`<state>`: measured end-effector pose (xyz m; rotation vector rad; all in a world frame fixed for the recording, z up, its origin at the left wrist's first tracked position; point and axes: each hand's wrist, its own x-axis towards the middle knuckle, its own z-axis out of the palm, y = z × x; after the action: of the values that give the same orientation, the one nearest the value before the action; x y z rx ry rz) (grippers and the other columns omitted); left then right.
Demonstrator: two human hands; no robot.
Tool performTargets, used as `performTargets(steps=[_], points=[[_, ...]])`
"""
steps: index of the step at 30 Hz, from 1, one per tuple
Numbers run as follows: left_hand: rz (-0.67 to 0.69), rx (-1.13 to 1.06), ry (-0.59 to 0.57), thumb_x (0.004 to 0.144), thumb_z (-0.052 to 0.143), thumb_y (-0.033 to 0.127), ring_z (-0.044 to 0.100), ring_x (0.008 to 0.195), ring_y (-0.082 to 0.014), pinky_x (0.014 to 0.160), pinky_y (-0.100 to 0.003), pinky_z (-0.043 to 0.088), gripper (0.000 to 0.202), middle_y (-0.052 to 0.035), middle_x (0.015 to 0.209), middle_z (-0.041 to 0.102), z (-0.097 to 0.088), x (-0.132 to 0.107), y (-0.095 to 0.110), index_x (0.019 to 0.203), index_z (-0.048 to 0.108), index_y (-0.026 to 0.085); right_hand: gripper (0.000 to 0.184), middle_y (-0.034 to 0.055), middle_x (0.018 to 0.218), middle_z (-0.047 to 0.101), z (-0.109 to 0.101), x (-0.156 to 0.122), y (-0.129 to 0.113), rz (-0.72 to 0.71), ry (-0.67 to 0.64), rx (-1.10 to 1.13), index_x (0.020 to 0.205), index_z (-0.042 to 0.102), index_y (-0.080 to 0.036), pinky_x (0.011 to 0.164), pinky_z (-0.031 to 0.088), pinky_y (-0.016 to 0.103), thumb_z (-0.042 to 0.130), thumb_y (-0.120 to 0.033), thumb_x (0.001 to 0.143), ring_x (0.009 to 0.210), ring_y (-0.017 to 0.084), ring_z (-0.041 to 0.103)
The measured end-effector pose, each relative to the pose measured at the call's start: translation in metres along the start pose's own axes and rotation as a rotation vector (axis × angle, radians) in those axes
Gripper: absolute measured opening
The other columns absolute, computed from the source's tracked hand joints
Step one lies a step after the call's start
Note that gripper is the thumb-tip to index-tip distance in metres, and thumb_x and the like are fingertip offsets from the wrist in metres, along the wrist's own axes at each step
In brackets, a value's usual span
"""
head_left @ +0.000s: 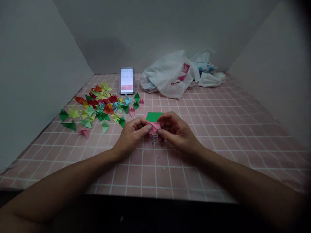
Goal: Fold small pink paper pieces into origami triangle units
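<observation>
A small folded pink paper [154,127] is held up btwn both hands, approx. mid-table, just over a small stack of coloured sheets. By the L hand [138,128] the pink paper's left side is pinched, thumb laid on top, the other fingers curled in behind. By the R hand [175,130] its right side is gripped btwn thumb and bent fingers; the R palm is loosely cupped, w/ a gap left inside. How far the folding is done can't be told, as the paper is partly covered by fingers.

In the stack, a green sheet [155,116] is seen just beyond the fingers, w/ a bit of pink at its left edge; yellowish & bluish edges are shown below the held paper. Dark specks are scattered on the cloth on the near side.

To the L of the hands, a loose group of folded paper pieces [108,108] is spread: red, orange, yellow, green, lt. blue, pink. Behind these a phone [126,81] is propped w/ its screen lit, details blurred. At the back, R of the phone, a white plastic bag [167,75] w/ red print is placed, & next to it a smaller bag w/ blue markings [206,68]. All is set on a pink-and-white grid cloth [233,129].
</observation>
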<state>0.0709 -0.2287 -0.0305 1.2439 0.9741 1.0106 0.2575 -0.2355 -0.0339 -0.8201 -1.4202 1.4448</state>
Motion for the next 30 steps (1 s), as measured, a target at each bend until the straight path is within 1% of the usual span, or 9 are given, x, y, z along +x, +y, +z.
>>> performTargets(steps=[2, 5, 8, 11, 16, 25, 30], points=[[-0.010, -0.032, 0.001, 0.080, 0.075, 0.033, 0.059, 0.058, -0.0105, 0.060, -0.024, 0.048, 0.020, 0.0008, 0.068, 0.066, -0.0005, 0.0006, -0.0028, 0.080, 0.065, 0.016, 0.024, -0.0021, 0.085, 0.063, 0.0000, 0.0009, 0.0011, -0.024, 0.000, -0.011, 0.103, 0.055, -0.024, 0.057, 0.054, 0.027, 0.072, -0.024, 0.085, 0.064, 0.012, 0.063], [-0.017, -0.063, -0.004, 0.081, 0.074, 0.031, 0.060, 0.058, -0.0103, 0.060, -0.023, 0.049, 0.018, 0.0013, 0.068, 0.066, -0.0009, 0.0013, -0.0056, 0.081, 0.064, 0.016, 0.018, -0.0017, 0.085, 0.063, -0.0005, 0.0013, 0.0032, -0.044, 0.005, -0.042, 0.098, 0.059, -0.022, 0.054, 0.053, 0.025, 0.071, -0.024, 0.086, 0.062, 0.011, 0.062], [-0.007, -0.052, -0.008, 0.081, 0.074, 0.028, 0.060, 0.059, -0.0094, 0.059, -0.022, 0.049, 0.016, 0.0017, 0.067, 0.066, -0.0011, 0.0012, -0.0054, 0.080, 0.065, 0.016, 0.010, -0.0019, 0.082, 0.063, -0.0009, 0.0000, 0.0039, -0.051, 0.035, -0.108, 0.092, 0.062, -0.020, 0.053, 0.051, 0.025, 0.070, -0.023, 0.087, 0.059, 0.010, 0.061], [0.000, -0.029, -0.020, 0.083, 0.074, 0.029, 0.061, 0.060, -0.0091, 0.060, -0.021, 0.049, 0.016, 0.0011, 0.068, 0.068, -0.0013, 0.0003, -0.0038, 0.079, 0.066, 0.015, 0.002, -0.0022, 0.077, 0.062, -0.0012, -0.0021, 0.0027, -0.075, 0.050, -0.189, 0.088, 0.064, -0.019, 0.055, 0.049, 0.026, 0.066, -0.019, 0.088, 0.060, 0.010, 0.060], [0.002, -0.017, -0.037, 0.083, 0.071, 0.030, 0.063, 0.061, -0.0102, 0.060, -0.022, 0.052, 0.016, 0.0002, 0.068, 0.068, -0.0017, -0.0003, -0.0025, 0.079, 0.067, 0.015, 0.006, -0.0018, 0.076, 0.063, -0.0033, -0.0027, 0.0032, -0.165, 0.042, -0.309, 0.088, 0.066, -0.018, 0.059, 0.047, 0.027, 0.063, -0.013, 0.089, 0.062, 0.010, 0.059], [-0.031, -0.034, -0.032, 0.084, 0.068, 0.029, 0.065, 0.059, -0.0101, 0.059, -0.021, 0.054, 0.016, -0.0008, 0.068, 0.069, -0.0008, -0.0032, -0.0003, 0.075, 0.066, 0.015, 0.016, -0.0003, 0.079, 0.065, -0.0070, -0.0022, 0.0035, -0.379, 0.011, -0.594, 0.092, 0.069, -0.018, 0.067, 0.048, 0.028, 0.059, -0.005, 0.091, 0.072, 0.013, 0.061], [-0.063, -0.056, -0.039, 0.085, 0.069, 0.030, 0.067, 0.061, -0.0102, 0.061, -0.022, 0.056, 0.016, -0.0002, 0.069, 0.069, -0.0009, -0.0024, -0.0031, 0.079, 0.065, 0.016, 0.016, 0.0003, 0.080, 0.066, -0.0088, -0.0009, 0.0037, -0.432, 0.006, -0.675, 0.092, 0.069, -0.017, 0.067, 0.047, 0.027, 0.059, -0.004, 0.091, 0.072, 0.013, 0.062]])
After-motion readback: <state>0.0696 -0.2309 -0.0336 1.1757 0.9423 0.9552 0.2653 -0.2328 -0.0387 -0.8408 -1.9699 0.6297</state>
